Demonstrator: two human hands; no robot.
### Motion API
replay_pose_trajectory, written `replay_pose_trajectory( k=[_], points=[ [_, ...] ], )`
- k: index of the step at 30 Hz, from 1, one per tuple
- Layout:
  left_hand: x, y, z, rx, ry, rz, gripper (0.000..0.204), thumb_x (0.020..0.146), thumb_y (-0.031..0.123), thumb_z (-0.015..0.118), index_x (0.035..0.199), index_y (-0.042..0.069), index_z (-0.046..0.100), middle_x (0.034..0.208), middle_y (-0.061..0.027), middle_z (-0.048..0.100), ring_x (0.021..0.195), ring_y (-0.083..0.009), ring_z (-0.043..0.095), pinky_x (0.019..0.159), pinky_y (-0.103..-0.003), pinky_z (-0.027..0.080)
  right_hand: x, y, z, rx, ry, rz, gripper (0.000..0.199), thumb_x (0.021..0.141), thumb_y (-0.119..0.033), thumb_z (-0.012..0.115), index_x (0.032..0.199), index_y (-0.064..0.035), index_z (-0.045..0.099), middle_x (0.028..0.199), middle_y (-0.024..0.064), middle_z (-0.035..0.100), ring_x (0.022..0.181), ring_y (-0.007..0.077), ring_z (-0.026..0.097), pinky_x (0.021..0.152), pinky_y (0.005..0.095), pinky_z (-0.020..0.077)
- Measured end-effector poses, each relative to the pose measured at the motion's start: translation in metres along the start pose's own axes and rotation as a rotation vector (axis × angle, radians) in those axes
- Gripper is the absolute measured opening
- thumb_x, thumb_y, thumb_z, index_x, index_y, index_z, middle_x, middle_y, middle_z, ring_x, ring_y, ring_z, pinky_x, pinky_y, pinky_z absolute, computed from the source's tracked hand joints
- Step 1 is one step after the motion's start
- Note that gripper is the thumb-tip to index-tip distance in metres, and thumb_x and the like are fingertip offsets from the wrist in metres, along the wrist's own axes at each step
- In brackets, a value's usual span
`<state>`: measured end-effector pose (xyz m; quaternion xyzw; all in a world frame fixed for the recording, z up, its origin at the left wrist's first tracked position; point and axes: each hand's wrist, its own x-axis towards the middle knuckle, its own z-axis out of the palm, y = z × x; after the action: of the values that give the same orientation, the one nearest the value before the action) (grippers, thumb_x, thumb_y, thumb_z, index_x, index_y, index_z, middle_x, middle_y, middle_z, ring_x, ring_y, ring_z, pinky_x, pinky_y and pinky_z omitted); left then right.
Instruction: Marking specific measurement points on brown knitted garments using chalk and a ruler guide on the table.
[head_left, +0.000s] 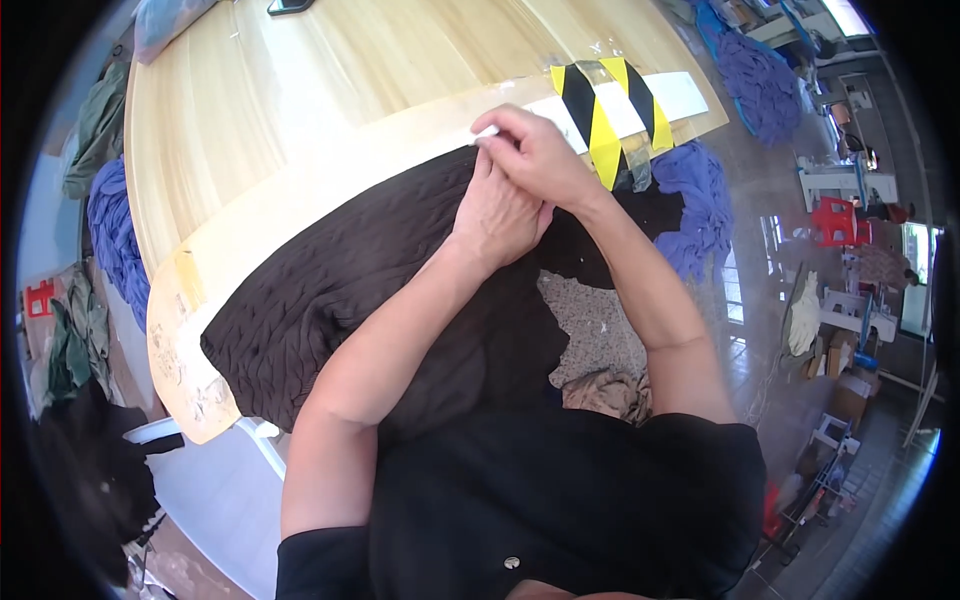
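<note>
A dark brown cable-knit fabric piece (375, 260) is spread over the near edge of the table and hangs down toward my body. My left hand (495, 212) is closed at the fabric's upper edge, its fingers bunched and partly hidden under the other hand. Crossing just above it, my right hand (545, 155) pinches a small white piece (487, 132) between thumb and forefinger. Its exact kind is too small to tell. The two hands touch. Beneath the fabric edge, a long white strip (290, 205) curves along the table.
Yellow-and-black striped tape (592, 125) crosses the strip's right end on the wooden table (330, 60). A phone (290, 6) lies at the far edge. Purple cloth heaps (700, 205) sit right of the table, and a white chair-like panel (225, 490) stands at lower left. Red stools (838, 222) are farther right.
</note>
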<state>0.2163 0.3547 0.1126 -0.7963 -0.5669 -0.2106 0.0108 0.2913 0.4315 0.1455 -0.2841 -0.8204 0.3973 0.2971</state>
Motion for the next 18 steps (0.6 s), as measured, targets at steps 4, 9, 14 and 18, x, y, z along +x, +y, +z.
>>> replay_pose_trajectory(
  k=[4, 9, 14, 18],
  points=[
    [-0.002, -0.001, 0.002, -0.015, -0.009, 0.006, 0.040, 0.081, 0.026, 0.048, 0.112, 0.001, 0.051, 0.114, -0.0180, 0.052, 0.111, -0.0335, 0.044, 0.094, -0.047, 0.032, 0.004, 0.004, 0.007, -0.283, -0.110, -0.112, 0.012, 0.075, -0.008, 0.057, 0.085, -0.0035, 0.061, 0.086, 0.0106, 0.063, 0.085, 0.0291, 0.058, 0.079, 0.0374, 0.0437],
    [-0.001, 0.001, 0.001, -0.021, -0.135, -0.016, 0.045, 0.082, 0.027, 0.046, 0.118, 0.001, 0.047, 0.122, -0.0194, 0.048, 0.116, -0.0351, 0.041, 0.099, -0.048, 0.028, 0.011, -0.004, 0.015, -0.381, -0.104, -0.030, 0.015, 0.077, -0.019, 0.061, 0.080, -0.0044, 0.061, 0.076, 0.0102, 0.062, 0.074, 0.0278, 0.058, 0.071, 0.0379, 0.0432],
    [-0.015, -0.002, 0.020, -0.188, 0.104, -0.079, 0.052, 0.086, 0.036, 0.044, 0.131, 0.010, 0.038, 0.142, -0.0132, 0.029, 0.131, -0.0386, 0.023, 0.107, -0.051, 0.013, 0.013, -0.035, 0.055, 0.073, -0.213, 0.119, 0.014, 0.081, -0.010, 0.059, 0.091, -0.0006, 0.060, 0.079, 0.0083, 0.061, 0.071, 0.0146, 0.056, 0.066, 0.0266, 0.0440],
    [-0.015, -0.005, 0.023, -0.149, 0.126, -0.056, 0.050, 0.085, 0.037, 0.045, 0.127, 0.008, 0.043, 0.140, -0.0143, 0.032, 0.129, -0.0422, 0.024, 0.106, -0.053, 0.017, 0.017, -0.024, 0.070, -0.035, -0.236, -0.042, 0.014, 0.081, -0.011, 0.059, 0.091, -0.0008, 0.060, 0.079, 0.0088, 0.060, 0.069, 0.0158, 0.055, 0.066, 0.0276, 0.0446]
  ],
)
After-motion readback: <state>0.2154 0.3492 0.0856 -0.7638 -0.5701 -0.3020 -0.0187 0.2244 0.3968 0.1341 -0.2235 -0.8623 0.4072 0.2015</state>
